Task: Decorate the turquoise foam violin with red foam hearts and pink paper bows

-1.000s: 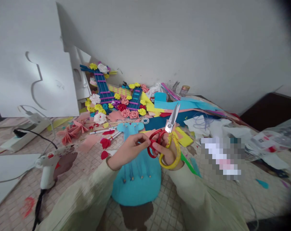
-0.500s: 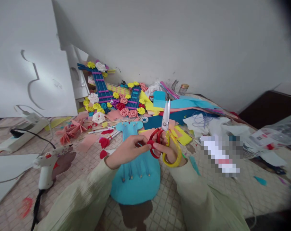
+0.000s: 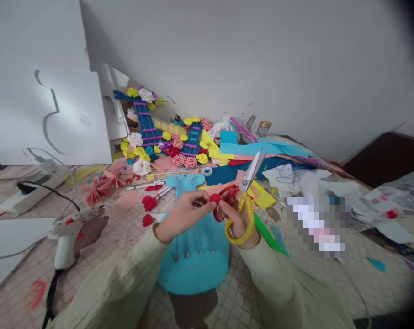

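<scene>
My right hand grips scissors with one red and one yellow handle loop, blades pointing up and to the right. My left hand is closed in a pinch on a small red paper piece, held against the scissors' red handle. Both hands hover above a turquoise guitar-shaped foam cutout that lies flat with thin strings and pins on it.
A white glue gun stands at the left with its black cable. A power strip lies further left. Paper flowers and blue ladder-like crafts pile up at the back wall. Coloured paper sheets and scraps cover the right.
The scissors' blades swung from upright back to a tilt up and right. My left hand kept its pinch on the red piece beside the handles.
</scene>
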Tool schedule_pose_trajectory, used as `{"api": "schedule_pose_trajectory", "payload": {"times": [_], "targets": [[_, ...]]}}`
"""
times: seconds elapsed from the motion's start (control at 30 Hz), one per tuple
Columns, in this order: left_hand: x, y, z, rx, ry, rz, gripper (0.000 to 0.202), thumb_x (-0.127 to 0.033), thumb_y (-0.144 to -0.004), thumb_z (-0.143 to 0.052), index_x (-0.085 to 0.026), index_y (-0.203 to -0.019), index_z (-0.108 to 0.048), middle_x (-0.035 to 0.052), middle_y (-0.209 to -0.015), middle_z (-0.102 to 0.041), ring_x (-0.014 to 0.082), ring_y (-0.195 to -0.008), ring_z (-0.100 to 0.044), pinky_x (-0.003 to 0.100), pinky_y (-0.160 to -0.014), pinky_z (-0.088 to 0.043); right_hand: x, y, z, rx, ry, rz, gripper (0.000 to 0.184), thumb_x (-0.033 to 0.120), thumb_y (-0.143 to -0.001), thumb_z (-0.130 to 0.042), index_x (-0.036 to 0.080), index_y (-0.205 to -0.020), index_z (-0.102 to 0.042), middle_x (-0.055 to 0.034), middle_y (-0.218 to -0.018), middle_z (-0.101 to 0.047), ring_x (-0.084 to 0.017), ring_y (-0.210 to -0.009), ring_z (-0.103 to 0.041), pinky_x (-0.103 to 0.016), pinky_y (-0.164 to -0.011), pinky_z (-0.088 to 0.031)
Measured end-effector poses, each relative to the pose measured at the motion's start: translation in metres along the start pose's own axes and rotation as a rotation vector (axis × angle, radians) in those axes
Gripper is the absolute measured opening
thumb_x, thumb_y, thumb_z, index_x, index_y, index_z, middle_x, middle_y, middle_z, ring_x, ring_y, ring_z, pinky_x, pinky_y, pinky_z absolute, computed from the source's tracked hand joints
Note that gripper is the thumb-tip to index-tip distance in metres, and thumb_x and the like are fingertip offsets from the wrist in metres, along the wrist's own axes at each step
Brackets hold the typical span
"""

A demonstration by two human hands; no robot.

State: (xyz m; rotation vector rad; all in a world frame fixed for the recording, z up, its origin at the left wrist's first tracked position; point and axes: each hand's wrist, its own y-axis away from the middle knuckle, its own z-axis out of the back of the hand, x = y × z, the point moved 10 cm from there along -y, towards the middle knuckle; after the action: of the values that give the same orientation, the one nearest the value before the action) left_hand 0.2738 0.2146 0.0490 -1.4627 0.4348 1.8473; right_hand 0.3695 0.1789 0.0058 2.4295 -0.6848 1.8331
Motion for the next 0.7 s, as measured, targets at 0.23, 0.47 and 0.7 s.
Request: {"api": "schedule_pose_trajectory", "payload": {"times": [0.23, 0.47, 0.7], "targets": [[0.000, 0.000, -0.004, 0.024, 0.031, -0.021, 0.021, -0.031, -0.080, -0.049, -0.014, -0.070, -0.057, 0.0004, -0.065, -0.054, 0.0112, -0.062, -0.048, 0.023, -0.057, -0.038, 0.000, 0.002, -0.008, 0.079, 0.023, -0.037, 0.016, 0.030, -0.075, -0.057, 0.020, -0.080, -0.046, 0.0078, -0.046, -0.043, -0.007, -0.038, -0.040, -0.021, -0.040, -0.032], [0.000, 0.004, 0.037, -0.363, 0.181, -0.057, 0.015, -0.029, -0.076, -0.055, -0.016, -0.068, -0.053, -0.0026, -0.063, -0.050, 0.0106, -0.061, -0.049, 0.022, -0.057, -0.038, -0.017, 0.020, -0.039, 0.242, 0.033, -0.178, 0.019, 0.036, -0.076, -0.052, 0.019, -0.079, -0.043, 0.0071, -0.046, -0.040, -0.009, -0.040, -0.038, -0.024, -0.041, -0.031], [-0.005, 0.011, 0.053, -0.541, 0.334, -0.141, 0.010, -0.024, -0.076, -0.054, -0.016, -0.071, -0.055, -0.0007, -0.070, -0.056, 0.0119, -0.069, -0.054, 0.023, -0.067, -0.045, -0.021, 0.037, -0.061, 0.375, 0.120, -0.211, 0.025, 0.041, -0.075, -0.052, 0.018, -0.081, -0.044, 0.0052, -0.059, -0.039, -0.008, -0.047, -0.038, -0.023, -0.044, -0.030]]}}
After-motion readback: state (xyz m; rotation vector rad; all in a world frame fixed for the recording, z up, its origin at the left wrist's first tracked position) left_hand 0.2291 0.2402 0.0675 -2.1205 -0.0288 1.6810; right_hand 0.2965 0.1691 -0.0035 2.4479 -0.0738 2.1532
